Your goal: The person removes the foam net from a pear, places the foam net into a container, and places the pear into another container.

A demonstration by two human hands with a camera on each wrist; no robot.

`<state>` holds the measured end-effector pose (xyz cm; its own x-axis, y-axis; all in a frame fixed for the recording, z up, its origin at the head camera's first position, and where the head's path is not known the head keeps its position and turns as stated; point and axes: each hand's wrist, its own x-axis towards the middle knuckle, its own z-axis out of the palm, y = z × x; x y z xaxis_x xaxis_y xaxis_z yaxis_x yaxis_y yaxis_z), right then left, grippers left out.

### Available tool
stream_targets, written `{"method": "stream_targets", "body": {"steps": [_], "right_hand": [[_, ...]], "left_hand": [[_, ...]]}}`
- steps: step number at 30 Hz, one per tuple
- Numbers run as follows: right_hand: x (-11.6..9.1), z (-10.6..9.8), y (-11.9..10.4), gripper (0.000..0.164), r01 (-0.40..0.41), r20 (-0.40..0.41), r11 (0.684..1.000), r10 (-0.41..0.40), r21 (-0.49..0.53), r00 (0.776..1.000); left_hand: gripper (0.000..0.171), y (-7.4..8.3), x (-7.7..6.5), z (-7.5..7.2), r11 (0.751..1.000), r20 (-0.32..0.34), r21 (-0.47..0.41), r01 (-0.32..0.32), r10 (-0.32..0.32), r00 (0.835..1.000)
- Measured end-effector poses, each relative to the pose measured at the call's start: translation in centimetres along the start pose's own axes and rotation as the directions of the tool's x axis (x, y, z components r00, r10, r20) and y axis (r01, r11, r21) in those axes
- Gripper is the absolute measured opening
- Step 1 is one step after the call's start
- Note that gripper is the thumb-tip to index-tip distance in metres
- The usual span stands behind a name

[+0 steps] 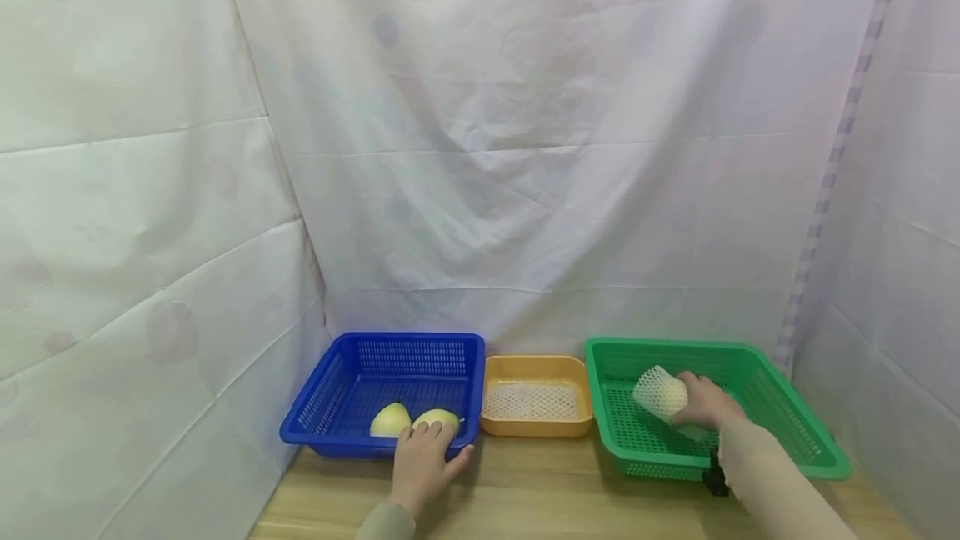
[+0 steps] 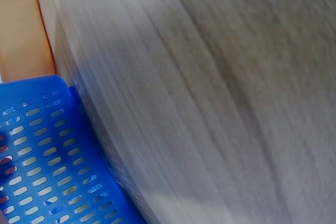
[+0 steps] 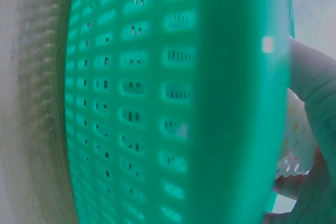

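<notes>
Foam-netted fruit (image 1: 670,397): in or just above the green basket (image 1: 667,344) — cannot tell which.
Right hand (image 1: 705,403): fingers and thumb curled round the fruit's end.
Foam net (image 1: 651,381): likely soft, stretchy — fruit inside probably firm, bruisable; best gripped by its body.
Left hand (image 1: 424,462): fingers over a pale fruit (image 1: 442,417) in the blue basket (image 1: 420,336), thumb spread.

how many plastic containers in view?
3. Seen from the head camera: blue basket on the left, smaller orange tray in the middle, green basket on the right. No others visible, none apparently hidden.
</notes>
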<state>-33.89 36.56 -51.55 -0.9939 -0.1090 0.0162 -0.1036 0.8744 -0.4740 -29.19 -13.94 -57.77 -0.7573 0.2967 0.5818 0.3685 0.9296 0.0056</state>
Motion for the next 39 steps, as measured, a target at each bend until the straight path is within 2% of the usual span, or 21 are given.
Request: {"method": "stream_targets", "body": {"steps": [5,13,20,26,34,39], "right_hand": [[-0.1,-0.2,0.1,0.083,0.002,-0.004,1.0,-0.002,-0.018,1.0],[-0.4,-0.4,0.0,0.084,-0.003,-0.017,1.0,0.002,-0.027,1.0],[-0.7,-0.8,-0.2,0.085,0.001,-0.03,0.999,-0.002,-0.036,1.0],[-0.8,-1.0,-0.2,0.085,0.009,-0.036,0.999,-0.011,-0.045,0.999],[-0.7,-1.2,-0.5,0.084,0.023,-0.044,0.999,-0.024,-0.041,0.999],[-0.7,-1.3,-0.7,0.082,0.036,-0.041,0.999,-0.038,-0.039,0.998]], "left_hand": [[0.037,-0.1,0.0,0.2,1.0,-0.013,0.005,-0.002,0.002,1.0],[0.037,-0.1,0.0,0.1,1.0,0.015,0.009,-0.001,0.001,1.0],[0.037,0.0,0.0,0.0,1.0,0.006,0.009,-0.001,0.001,1.0],[0.037,-0.1,0.0,0.3,1.0,0.023,0.001,0.015,-0.015,1.0],[0.037,-0.1,-0.1,0.2,1.0,-0.015,0.006,-0.004,0.004,1.0],[0.037,-0.1,0.0,0.1,1.0,-0.012,0.005,0.003,-0.003,1.0]]}}
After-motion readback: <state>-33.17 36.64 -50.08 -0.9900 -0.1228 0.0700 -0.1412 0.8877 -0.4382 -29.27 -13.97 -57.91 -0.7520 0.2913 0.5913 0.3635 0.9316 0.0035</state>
